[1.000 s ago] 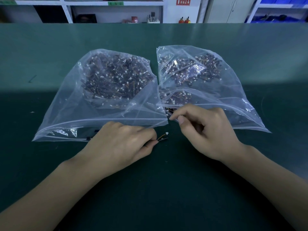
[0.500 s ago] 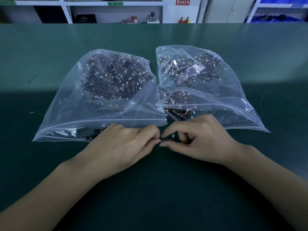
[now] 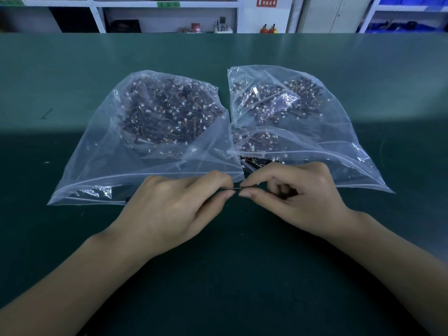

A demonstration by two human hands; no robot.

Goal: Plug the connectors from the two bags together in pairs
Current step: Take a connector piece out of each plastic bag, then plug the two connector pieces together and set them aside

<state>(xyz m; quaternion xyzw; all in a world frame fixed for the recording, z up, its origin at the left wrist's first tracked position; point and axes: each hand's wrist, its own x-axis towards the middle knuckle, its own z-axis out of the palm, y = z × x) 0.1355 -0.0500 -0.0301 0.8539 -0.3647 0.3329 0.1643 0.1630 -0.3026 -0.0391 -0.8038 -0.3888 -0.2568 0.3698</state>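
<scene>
Small wired connector piece at the centre of the view, a thin dark sliver between the two sets of fingertips, pinched from both sides; too small to tell whether one part or two already joined. Left hand at 9 o'clock of the piece, thumb and forefinger closed on its left end, remaining fingers curled under. Right hand at 3 o'clock, thumb and forefinger closed on the right end, a tiny white speck showing just above the forefinger, middle and ring fingers bent into the palm. Fingertips of both hands nearly touching, held just above the mat.

At 11 o'clock of the piece, left bag, clear plastic with a zip strip along its near edge, lying flat, a dense heap of dark connectors with white tips and thin orange and yellow wires in its far half. Left hand's knuckles overlapping the bag's near edge. At 1 o'clock, right bag, likewise clear, its connectors in two clusters, the mouth toward the hands with a few dark pieces near the opening. Inner corners of the two bags meeting just beyond the fingertips.

Underneath everything, dark green mat, brighter across the far band. At 12 o'clock, beyond the table edge, white shelving and a red sign.
</scene>
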